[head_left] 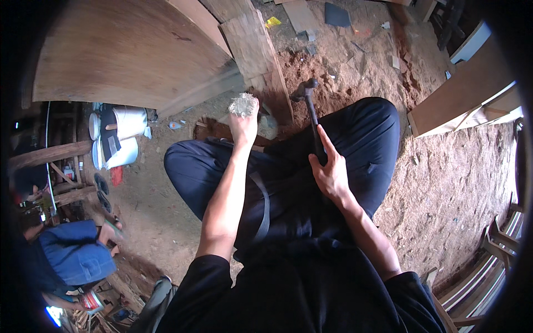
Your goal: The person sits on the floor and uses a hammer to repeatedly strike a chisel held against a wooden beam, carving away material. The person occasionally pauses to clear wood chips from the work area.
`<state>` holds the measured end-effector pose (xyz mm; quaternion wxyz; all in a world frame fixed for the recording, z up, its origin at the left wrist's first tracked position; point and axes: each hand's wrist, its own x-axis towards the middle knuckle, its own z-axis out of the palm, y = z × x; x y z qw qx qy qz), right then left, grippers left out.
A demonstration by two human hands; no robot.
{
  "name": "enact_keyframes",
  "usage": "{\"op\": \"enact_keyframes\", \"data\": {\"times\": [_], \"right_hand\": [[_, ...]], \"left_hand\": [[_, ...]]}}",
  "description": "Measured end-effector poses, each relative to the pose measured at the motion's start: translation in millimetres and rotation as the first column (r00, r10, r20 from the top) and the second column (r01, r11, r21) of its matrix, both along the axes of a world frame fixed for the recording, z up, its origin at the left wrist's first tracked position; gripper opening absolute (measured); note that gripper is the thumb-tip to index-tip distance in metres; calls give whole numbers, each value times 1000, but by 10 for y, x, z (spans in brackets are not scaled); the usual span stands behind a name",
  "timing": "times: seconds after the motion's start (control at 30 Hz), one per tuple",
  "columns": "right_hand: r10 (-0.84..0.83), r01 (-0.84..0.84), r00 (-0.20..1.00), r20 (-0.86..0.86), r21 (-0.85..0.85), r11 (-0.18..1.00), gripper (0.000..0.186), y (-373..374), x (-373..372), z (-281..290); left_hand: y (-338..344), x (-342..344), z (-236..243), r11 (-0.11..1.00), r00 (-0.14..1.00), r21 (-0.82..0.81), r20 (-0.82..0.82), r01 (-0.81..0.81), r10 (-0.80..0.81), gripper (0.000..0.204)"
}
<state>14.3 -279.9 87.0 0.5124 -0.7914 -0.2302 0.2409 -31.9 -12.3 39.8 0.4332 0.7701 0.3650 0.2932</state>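
Observation:
My left hand [243, 130] is closed around something with a pale, frayed, fibrous top [242, 104] that stands out above the fist. The rest of that thing is hidden by the fist. Just past it is the edge of a wooden board [261, 50]. My right hand [331, 173] grips a dark hammer [314, 114] over my right thigh, the index finger stretched along the handle. The hammer's metal head points away from me, to the right of the left fist and apart from it.
A large wooden panel [133, 55] rises at the far left, with white buckets [122, 152] below it. Another person in blue shorts [78, 252] is at the lower left. Wooden furniture [466, 94] stands at right. Scraps lie on the sawdust-strewn dirt floor [438, 183].

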Motion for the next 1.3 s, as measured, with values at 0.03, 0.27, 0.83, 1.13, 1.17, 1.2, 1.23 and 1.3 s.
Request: {"op": "enact_keyframes", "data": {"times": [0.03,0.27,0.83,1.13,1.17,1.2,1.23,1.3], "right_hand": [[-2,2,1000,20,-4,1000,75,10,-5,-2],[-12,2,997,-73,-137,991,75,113,10,102],[-69,66,996,-58,-44,997,76,310,-277,214],[-96,104,993,66,-139,985,78,347,-419,246],[-92,101,994,63,-150,984,78,349,-423,239],[-85,93,995,57,-161,982,78,356,-427,236],[-81,90,995,59,-164,982,78,362,-426,235],[-77,86,995,61,-168,982,78,368,-419,224]], "left_hand": [[-5,4,-44,1000,999,4,37,-1,1,18],[150,191,-508,950,917,-271,397,157,-39,14],[-239,281,-569,994,893,-24,442,106,-85,41],[-313,254,-496,970,984,-228,175,83,-43,57],[-334,249,-520,964,964,-252,266,82,-12,59],[-350,246,-557,958,936,-276,352,78,25,60],[-363,251,-592,961,935,-269,352,68,33,60],[-367,245,-610,966,935,-255,353,50,44,59]]}}
